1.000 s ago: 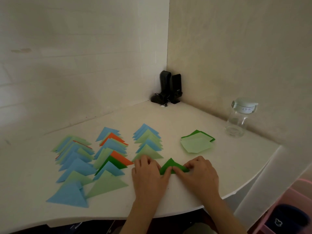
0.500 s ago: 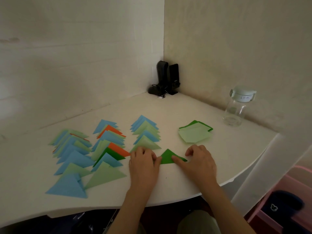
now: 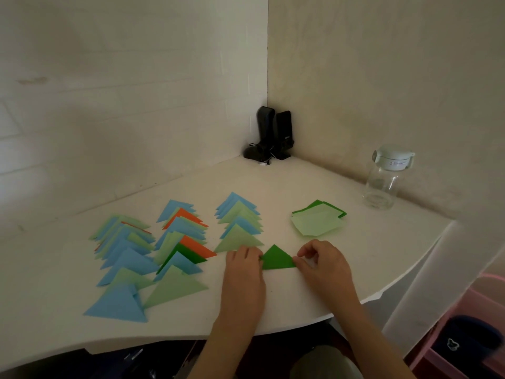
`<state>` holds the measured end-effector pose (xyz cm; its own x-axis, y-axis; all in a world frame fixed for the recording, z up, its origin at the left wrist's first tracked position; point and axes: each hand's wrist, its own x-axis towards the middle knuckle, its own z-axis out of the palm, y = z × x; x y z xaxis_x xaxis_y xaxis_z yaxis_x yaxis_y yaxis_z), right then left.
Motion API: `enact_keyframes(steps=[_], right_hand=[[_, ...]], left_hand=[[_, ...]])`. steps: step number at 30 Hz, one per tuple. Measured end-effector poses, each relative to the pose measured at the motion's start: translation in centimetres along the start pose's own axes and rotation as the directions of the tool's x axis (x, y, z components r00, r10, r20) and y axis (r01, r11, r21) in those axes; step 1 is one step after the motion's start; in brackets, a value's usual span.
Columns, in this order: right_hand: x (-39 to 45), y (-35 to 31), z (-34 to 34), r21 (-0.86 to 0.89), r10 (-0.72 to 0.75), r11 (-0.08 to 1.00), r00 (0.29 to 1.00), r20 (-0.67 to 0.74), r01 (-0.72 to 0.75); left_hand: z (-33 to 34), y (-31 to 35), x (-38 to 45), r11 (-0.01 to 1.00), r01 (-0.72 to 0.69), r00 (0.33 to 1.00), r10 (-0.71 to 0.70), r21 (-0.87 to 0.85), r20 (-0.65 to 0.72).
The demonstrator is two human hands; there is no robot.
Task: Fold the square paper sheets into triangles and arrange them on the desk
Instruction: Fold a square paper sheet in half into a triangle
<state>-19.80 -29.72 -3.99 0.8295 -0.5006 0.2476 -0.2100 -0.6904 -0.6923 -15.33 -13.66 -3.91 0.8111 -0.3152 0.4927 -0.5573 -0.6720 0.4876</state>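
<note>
White corner desk fills the middle and lower frame, its curved front edge running along the bottom. On its left half: 3 columns of folded triangles, overlapping like shingles, apexes pointing toward the walls; colours light blue, light green, orange, 1 dark green. Left column ends in a large blue triangle at lower left; middle column ends in a large light green triangle; right column is shorter, and its nearest piece, a light green triangle, lies just above the left hand. Right of centre: stack of unfolded square sheets, light green on top, dark green edges showing beneath, well apart from the columns. Upper right of desk, against the wall: clear bottle with pale lid, upright. Back corner, upper centre: 2 black speakers, upright, side by side, cable at their base. Lower right corner of frame: pink container, contents dark, not identifiable. Centre-low: dark green triangle flat on the desk, apex up, between both hands. Left hand palm down, fingers curled, fingertips at the triangle's left corner. Right hand fingers curled, thumb and forefinger pinching the triangle's right corner.
</note>
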Motion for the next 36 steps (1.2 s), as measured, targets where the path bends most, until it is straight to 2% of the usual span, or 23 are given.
enact_keyframes(steps=[3,5,8,11,16,19,22,25,27,32,36], right_hand=[[-0.1,-0.1,0.2,-0.003,-0.016,1.000,1.000,-0.009,0.016],[-0.1,-0.1,0.2,-0.007,-0.017,1.000,1.000,-0.010,0.017],[0.0,-0.1,0.1,-0.022,-0.021,1.000,1.000,0.005,0.021],[-0.1,-0.1,-0.1,-0.046,-0.020,0.999,1.000,0.010,0.021],[-0.7,-0.1,-0.5,-0.101,-0.057,0.993,0.998,0.013,0.058],[-0.7,-0.3,-0.7,-0.080,-0.034,0.996,0.998,0.046,0.037],[-0.6,-1.2,-0.4,-0.087,-0.080,0.993,0.995,0.056,0.084],[-0.2,-3.1,0.8,-0.145,-0.196,0.969,0.980,0.029,0.198],[0.4,-4.3,1.7,-0.142,-0.200,0.969,0.979,0.023,0.201],[1.7,-5.2,3.4,-0.158,-0.141,0.974,0.982,0.127,0.160],[2.0,-4.9,3.8,-0.129,-0.127,0.981,0.983,0.132,0.144]], left_hand=[[0.7,1.6,0.1,0.993,0.014,0.999,-0.019,0.117,0.041],[0.8,2.0,0.6,0.993,0.061,0.996,-0.068,0.105,0.065],[0.6,1.9,1.6,0.992,0.127,0.981,-0.124,-0.008,0.151],[0.1,1.1,1.9,0.981,0.156,0.974,-0.134,-0.112,0.180],[-0.7,-0.2,1.2,0.934,0.193,0.975,-0.150,-0.300,0.162],[-1.1,-1.0,1.1,0.926,0.152,0.985,-0.113,-0.346,0.132],[-2.2,-1.9,0.9,0.947,0.108,0.993,-0.091,-0.303,0.070],[-3.3,-3.5,1.2,0.987,0.060,0.996,-0.068,-0.149,-0.053],[-3.6,-4.3,1.7,0.998,0.052,0.994,-0.057,-0.044,-0.098],[-3.8,-5.0,2.7,0.994,0.101,0.993,-0.099,0.039,-0.056],[-3.6,-5.0,3.0,0.990,0.137,0.990,-0.136,0.032,-0.035]])
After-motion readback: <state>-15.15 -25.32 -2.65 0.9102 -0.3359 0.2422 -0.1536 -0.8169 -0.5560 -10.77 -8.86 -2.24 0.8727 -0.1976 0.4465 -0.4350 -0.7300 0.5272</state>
